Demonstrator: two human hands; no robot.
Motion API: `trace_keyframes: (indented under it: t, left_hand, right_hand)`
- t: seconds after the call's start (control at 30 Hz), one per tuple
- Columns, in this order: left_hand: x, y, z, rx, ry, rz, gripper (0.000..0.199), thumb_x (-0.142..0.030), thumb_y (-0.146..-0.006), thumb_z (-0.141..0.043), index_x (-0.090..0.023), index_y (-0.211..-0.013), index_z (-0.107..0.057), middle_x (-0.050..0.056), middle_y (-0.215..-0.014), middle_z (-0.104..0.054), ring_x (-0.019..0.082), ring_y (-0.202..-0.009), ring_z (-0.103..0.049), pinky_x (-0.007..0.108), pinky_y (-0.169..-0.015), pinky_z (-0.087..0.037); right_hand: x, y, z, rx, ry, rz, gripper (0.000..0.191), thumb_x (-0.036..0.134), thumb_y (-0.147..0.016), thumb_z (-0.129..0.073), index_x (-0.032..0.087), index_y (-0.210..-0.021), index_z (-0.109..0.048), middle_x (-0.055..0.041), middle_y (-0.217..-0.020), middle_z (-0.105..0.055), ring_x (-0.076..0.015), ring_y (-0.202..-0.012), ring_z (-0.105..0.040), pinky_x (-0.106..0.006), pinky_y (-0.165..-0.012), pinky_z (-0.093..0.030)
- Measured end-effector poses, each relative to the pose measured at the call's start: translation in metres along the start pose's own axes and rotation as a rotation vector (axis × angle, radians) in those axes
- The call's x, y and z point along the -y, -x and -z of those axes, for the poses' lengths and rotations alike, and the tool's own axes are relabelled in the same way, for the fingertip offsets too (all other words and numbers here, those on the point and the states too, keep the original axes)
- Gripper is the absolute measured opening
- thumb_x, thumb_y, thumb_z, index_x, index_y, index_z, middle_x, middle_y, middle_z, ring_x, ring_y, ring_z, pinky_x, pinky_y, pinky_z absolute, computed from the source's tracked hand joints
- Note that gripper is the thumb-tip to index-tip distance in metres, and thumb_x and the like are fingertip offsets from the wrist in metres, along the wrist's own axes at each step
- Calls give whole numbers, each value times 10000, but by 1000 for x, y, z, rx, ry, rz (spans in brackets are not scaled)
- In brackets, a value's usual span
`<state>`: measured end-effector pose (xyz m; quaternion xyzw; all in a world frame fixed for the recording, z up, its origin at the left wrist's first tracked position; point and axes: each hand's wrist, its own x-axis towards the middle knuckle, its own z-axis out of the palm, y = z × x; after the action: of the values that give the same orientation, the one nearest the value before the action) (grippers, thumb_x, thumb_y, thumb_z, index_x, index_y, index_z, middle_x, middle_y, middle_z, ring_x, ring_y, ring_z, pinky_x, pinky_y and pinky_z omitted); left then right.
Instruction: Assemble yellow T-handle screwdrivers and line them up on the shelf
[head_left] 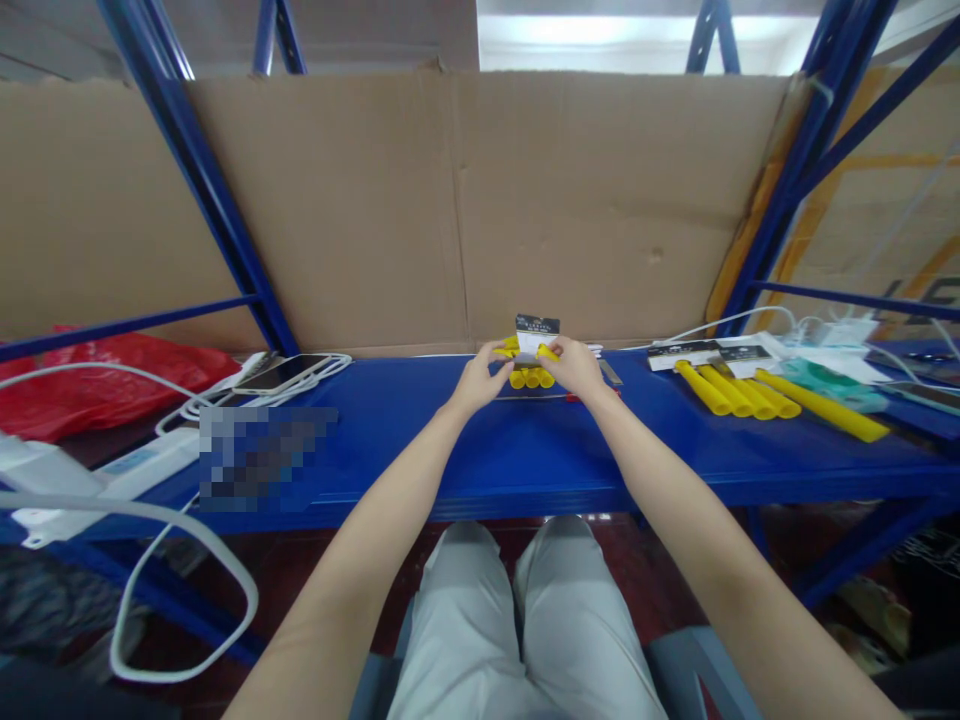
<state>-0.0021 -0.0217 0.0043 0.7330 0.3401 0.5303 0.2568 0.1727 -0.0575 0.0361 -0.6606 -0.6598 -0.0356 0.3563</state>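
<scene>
My left hand [476, 383] is closed, its fingertips on a yellow piece [510, 345] that looks like a tube end. Opposite it, my right hand [576, 368] pinches another yellow piece [548, 353]. Between the two hands stands a black-and-white header card [538, 328], tilted up towards me. Several short yellow tubes [532, 378] show their round open ends just below the card, at the back of the blue table [525, 440]. My fingers partly hide how card and tubes are joined.
To the right lie several yellow tubes [720, 390] with header cards, beside a green plastic bag [832, 383]. A phone [285, 374], white cables, a red bag [112, 380] and a power strip [142, 465] are on the left. Cardboard [337, 220] walls the back between blue posts.
</scene>
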Motion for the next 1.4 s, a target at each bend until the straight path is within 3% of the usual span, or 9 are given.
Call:
trace_keyframes:
  t: [0.1,0.2,0.47,0.63,0.87,0.97,1.17,1.4]
  left_hand:
    - [3,-4,-6,-14,171,126,265,-197,-759,-663,-168,-990,-539,86,-925,-719,204,-972,-660,399,-958,-434]
    - [1,-5,-9,52,278,203,251,-192,-733,-692,-162,-930,-540,80,-899,-723,197,-924,-672,397,-930,-453]
    - [-17,2,-12,212,404,84,384,-211,-669,-752,-164,-1036,-651,97,-1202,-657,244,-1170,-570,368,-1031,-384]
    - [-19,1,-12,84,383,219,233,-314,-808,-630,-153,-959,-703,69,-1112,-704,234,-1152,-581,335,-1013,-397]
    - [-18,-2,-9,-115,394,318,274,-344,-848,-565,-113,-882,-709,78,-984,-735,235,-1008,-645,350,-944,-439]
    - [-17,-4,-6,-192,406,301,277,-355,-837,-571,-123,-905,-706,71,-981,-734,229,-1017,-639,342,-922,-453]
    - [-16,-6,0,-319,413,375,254,-321,-831,-557,-111,-856,-699,73,-908,-735,237,-950,-653,335,-842,-489]
    - [-13,-6,-3,-285,458,415,231,-317,-791,-595,-113,-818,-697,73,-877,-735,241,-939,-660,336,-842,-491]
  right_hand:
    - [-5,5,2,-13,-31,-8,215,313,-811,-558,188,-953,-662,-109,-1024,-709,-241,-966,-648,-338,-824,-460]
    - [-5,9,1,-20,-47,14,195,320,-811,-560,197,-928,-655,-100,-1011,-712,-239,-958,-649,-338,-826,-458]
    - [7,18,-11,-20,-83,99,185,307,-810,-579,217,-964,-626,-87,-1017,-706,-237,-945,-649,-338,-823,-454]
    - [12,21,-17,-19,-134,174,175,312,-807,-577,222,-952,-613,-76,-1024,-700,-234,-940,-645,-347,-831,-453]
    - [10,18,-22,-10,-360,136,135,316,-803,-567,204,-875,-585,-48,-886,-691,-186,-861,-640,-319,-808,-468]
    - [7,14,-24,-15,-473,32,209,301,-808,-562,195,-989,-554,-43,-868,-679,-178,-829,-636,-325,-786,-477]
    - [10,11,-23,191,-808,-259,195,325,-857,-500,214,-1012,-541,-15,-813,-641,-133,-669,-617,-261,-622,-487]
    - [15,16,-13,320,-1056,-342,144,249,-834,-513,239,-976,-531,38,-704,-608,-86,-492,-505,-208,-508,-408]
